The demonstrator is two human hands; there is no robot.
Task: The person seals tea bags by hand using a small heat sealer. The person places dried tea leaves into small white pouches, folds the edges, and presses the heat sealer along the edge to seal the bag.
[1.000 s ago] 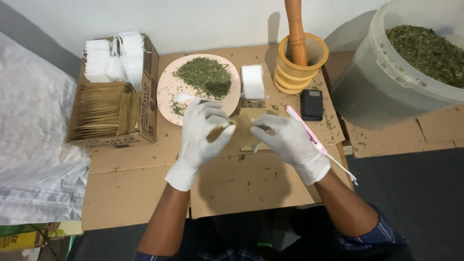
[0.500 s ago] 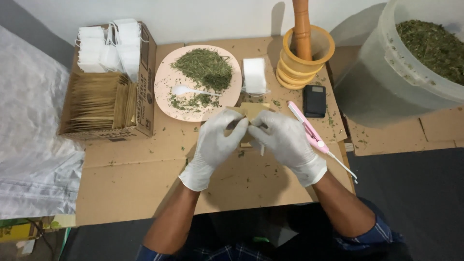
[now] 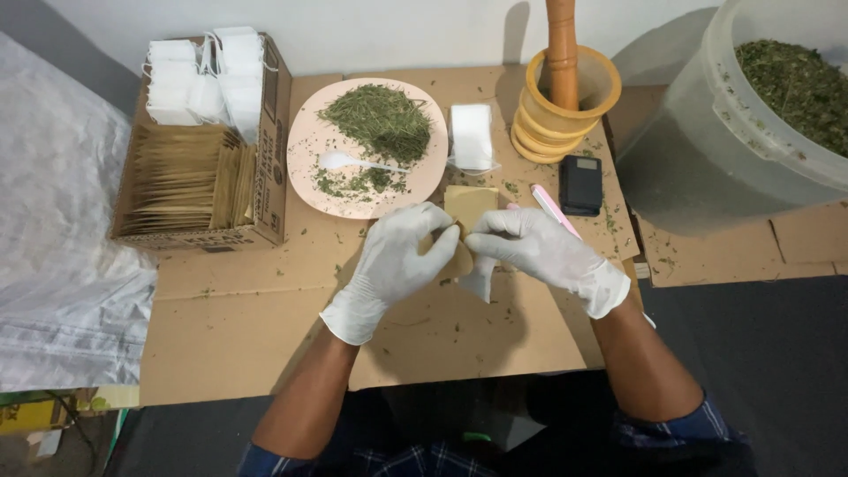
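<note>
Both hands, left (image 3: 395, 256) & right (image 3: 533, 250), in thin matt white latex-type gloves, pinching a matt brown paper sachet (image 3: 464, 231). Worktop (image 3: 238, 309) is rough matt cardboard; plate (image 3: 305, 141) smooth pink plastic w/ glossy white plastic spoon (image 3: 346, 161). Far right: smooth yellowish wooden mortar (image 3: 555, 124) & pestle (image 3: 562, 44), translucent plastic bucket (image 3: 698, 150).

Box (image 3: 199, 181) left of plate (image 3: 305, 146); spoon (image 3: 353, 162) on plate; mortar (image 3: 565, 110) right; bucket (image 3: 751, 124) far right.

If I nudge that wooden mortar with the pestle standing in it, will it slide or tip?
The mortar looks thick-walled with a broad ribbed base, so it probably slides. The tall pestle stands well above the rim and may topple or rattle first.
</note>
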